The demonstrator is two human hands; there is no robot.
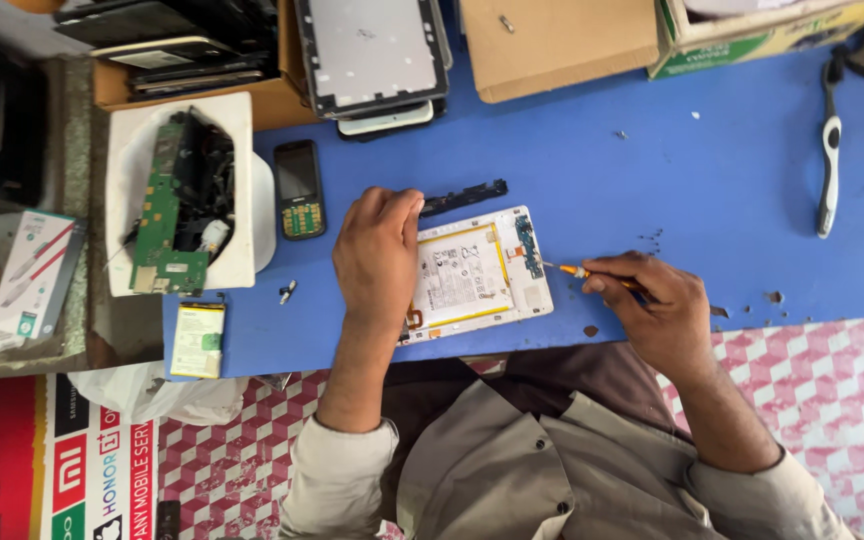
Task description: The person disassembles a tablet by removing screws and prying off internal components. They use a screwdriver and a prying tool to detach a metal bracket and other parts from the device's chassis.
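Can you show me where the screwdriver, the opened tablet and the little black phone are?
screwdriver [574, 271], head view, orange shaft near the tip.
opened tablet [460, 276], head view, its battery.
little black phone [299, 187], head view, its screen.

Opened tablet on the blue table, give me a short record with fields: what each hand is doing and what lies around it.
Device: opened tablet, back cover off, battery showing
Left hand: pressed flat on the tablet's left edge
Right hand: holds an orange screwdriver, tip at the tablet's right edge
Surface: blue table
Behind tablet: black plastic strip
Left of the tablet: small keypad phone, white tray of circuit boards
Far right: toothbrush
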